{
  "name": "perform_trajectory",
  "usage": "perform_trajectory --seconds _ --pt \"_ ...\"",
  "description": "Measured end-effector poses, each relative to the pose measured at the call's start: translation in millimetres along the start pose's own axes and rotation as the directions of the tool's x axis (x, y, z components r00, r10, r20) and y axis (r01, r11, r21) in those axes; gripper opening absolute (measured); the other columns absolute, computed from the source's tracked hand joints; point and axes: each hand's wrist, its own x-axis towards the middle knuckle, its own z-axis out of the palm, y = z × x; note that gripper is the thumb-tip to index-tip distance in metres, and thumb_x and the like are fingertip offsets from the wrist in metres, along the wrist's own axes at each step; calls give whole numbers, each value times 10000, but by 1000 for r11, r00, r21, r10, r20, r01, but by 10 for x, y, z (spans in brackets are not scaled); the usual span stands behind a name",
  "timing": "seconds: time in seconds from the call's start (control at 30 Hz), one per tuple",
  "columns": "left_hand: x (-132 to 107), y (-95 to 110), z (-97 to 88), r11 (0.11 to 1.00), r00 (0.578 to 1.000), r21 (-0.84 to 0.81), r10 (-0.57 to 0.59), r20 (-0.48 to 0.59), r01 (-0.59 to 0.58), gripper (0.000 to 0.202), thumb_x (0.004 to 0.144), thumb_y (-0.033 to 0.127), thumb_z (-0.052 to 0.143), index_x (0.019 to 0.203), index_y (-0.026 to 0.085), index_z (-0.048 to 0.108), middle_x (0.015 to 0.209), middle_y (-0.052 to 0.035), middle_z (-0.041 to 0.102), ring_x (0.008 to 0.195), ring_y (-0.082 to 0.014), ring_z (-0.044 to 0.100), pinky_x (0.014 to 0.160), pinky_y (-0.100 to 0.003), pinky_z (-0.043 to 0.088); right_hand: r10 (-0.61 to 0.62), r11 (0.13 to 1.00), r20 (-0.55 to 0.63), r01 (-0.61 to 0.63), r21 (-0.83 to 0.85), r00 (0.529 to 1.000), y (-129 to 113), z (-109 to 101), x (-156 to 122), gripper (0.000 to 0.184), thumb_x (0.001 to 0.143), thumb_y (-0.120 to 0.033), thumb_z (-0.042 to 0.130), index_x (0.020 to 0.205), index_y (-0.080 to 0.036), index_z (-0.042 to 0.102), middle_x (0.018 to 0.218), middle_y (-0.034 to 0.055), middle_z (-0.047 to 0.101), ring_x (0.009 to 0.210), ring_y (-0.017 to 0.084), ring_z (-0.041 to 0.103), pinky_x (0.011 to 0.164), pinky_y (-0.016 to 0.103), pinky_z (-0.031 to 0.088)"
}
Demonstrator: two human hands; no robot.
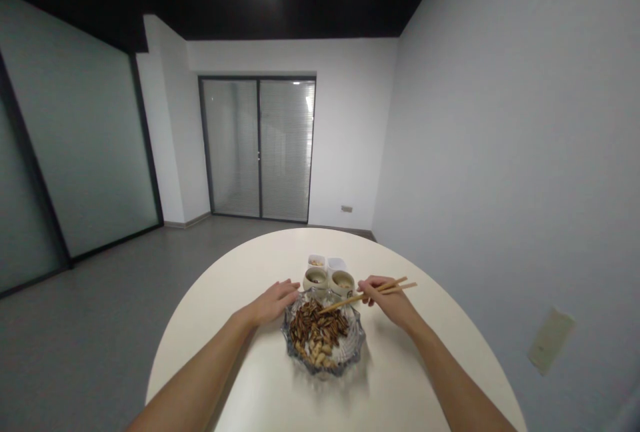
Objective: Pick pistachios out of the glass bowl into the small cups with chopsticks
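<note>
"Where is the food to be found?"

"A clear scalloped glass bowl [358, 342] is set on a round cream table [235, 299], straight ahead of the camera. Slender dark brown pieces [311, 324] are heaped in it, with pale tan peanuts [316, 352] gathered toward its 6 o'clock side."

"How is the left hand placed?"

"The left hand [273, 303] is seen at the bowl's 10 o'clock, just beside the rim, with its fingers loosely curled and half open. Nothing is held by it."

"And the right hand?"

"Light wooden chopsticks [363, 297] are gripped by the right hand [389, 300], which is closed around them at the bowl's 2 o'clock. Their tips are extended over the bowl toward the dark pieces; whether any piece has been pinched cannot be told."

"What else is placed nearby?"

"Two round cream ceramic cups [315, 283] of brownish liquid are stood side by side at the bowl's 12 o'clock, just beyond the rim. Two small square white dishes [337, 263] are set behind them, with pale food visible in the left dish. A gray floor [110, 299] is seen beyond the table at 9 o'clock, and a glass double door with blinds [259, 149] at 12 o'clock."
</note>
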Motion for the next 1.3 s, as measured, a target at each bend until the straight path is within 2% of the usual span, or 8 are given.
perform_trajectory --seconds 0.2,0.47,0.7,0.9,1.13,1.3 --pt "-14 9 2 1000 1000 -19 -3 -16 2 748 993 796 364 1377 258 716 1622 -88 539 1582 -388 343 1334 -576 136 42 996 -42 -39 85 998 50 -48 8 482 763 -664 812 733 -183 796 659 79 768 605 200 697 603 303 570" --pt "-1 -10 10 1000 1000 -19 6 -5 -7 761 995 807 345 1364 259 722 1628 -93 530 1587 -385 333 1333 -583 124 24 995 -68 -17 96 997 90 -90 22 489 761 -667 823 746 -179 799 671 80 774 635 212 728 607 304 599" --pt "14 -60 29 999 1000 -37 6 -18 -6 803 973 837 358 1368 240 721 1622 -101 534 1580 -395 344 1329 -595 143 65 985 -100 -48 163 993 68 -117 38 578 663 -751 860 774 -187 797 656 68 767 607 221 743 569 309 614" --pt "25 -92 36 999 1000 -31 8 -17 -8 774 989 814 361 1403 255 701 1629 -86 528 1586 -379 338 1337 -578 119 64 982 -157 -34 187 986 55 -178 25 578 634 -744 887 776 -190 806 666 65 773 604 221 747 561 310 630" --pt "36 -120 43 999 1000 -35 9 -12 -10 760 992 809 361 1396 264 703 1634 -81 524 1589 -381 329 1336 -583 118 7 971 -265 57 232 964 50 -177 37 558 637 -722 904 795 -193 817 656 55 756 597 231 745 552 335 645" --pt "31 -101 31 999 1000 -33 18 -7 -18 747 1001 799 358 1387 267 710 1634 -79 524 1589 -384 329 1332 -592 119 -75 969 -415 165 184 907 107 -105 78 526 715 -712 862 826 -200 819 745 66 771 645 245 751 576 360 646"
